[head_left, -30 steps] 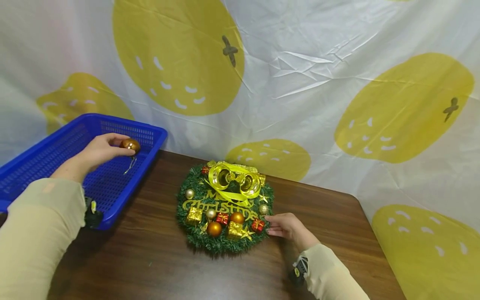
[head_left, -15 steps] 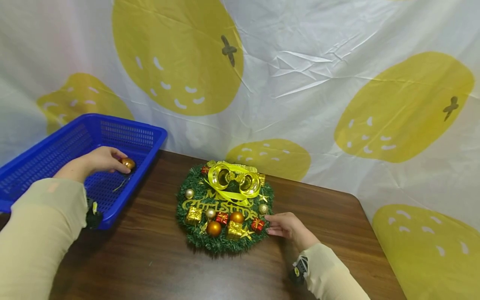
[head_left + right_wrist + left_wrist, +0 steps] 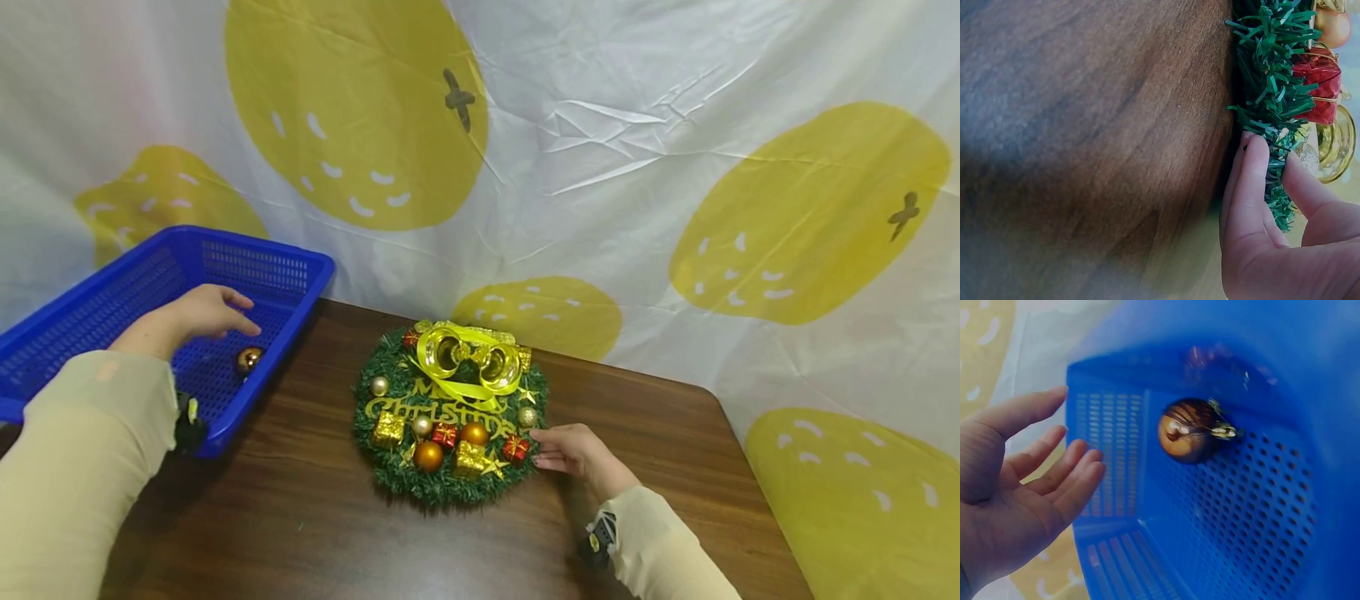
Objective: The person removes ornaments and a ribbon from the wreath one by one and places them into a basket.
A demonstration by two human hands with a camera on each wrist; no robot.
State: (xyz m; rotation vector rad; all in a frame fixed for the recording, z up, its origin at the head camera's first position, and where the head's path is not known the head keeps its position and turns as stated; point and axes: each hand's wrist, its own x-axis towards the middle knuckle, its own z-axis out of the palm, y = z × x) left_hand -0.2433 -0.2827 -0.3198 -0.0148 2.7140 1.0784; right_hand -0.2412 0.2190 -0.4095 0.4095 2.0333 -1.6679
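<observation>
A shiny brown-gold Christmas bauble (image 3: pixel 250 359) lies on the floor of the blue plastic basket (image 3: pixel 258 268). My left hand (image 3: pixel 206 313) hovers inside the basket above it, fingers spread and holding nothing. In the left wrist view, the bauble (image 3: pixel 1179 434) with its gold cap sits apart from the hand (image 3: pixel 1032 481). A green Christmas wreath (image 3: pixel 427 492) lies on the table, decorated with gold bells, a yellow ribbon, small gift boxes, baubles and lettering. My right hand (image 3: pixel 576 454) pinches the wreath's right edge, thumb above and fingers on the underside, as the right wrist view shows.
The basket stands at the left of the brown wooden table (image 3: pixel 300 517), near the back. Behind the table hangs a white cloth (image 3: pixel 592 208) with yellow fruit prints. Dark wrist cameras (image 3: pixel 598 540) sit under the sleeves.
My left hand has lowered the bauble into the basket, let it go and risen slightly with its fingers spread. The right hand and the wreath have stayed in place.
</observation>
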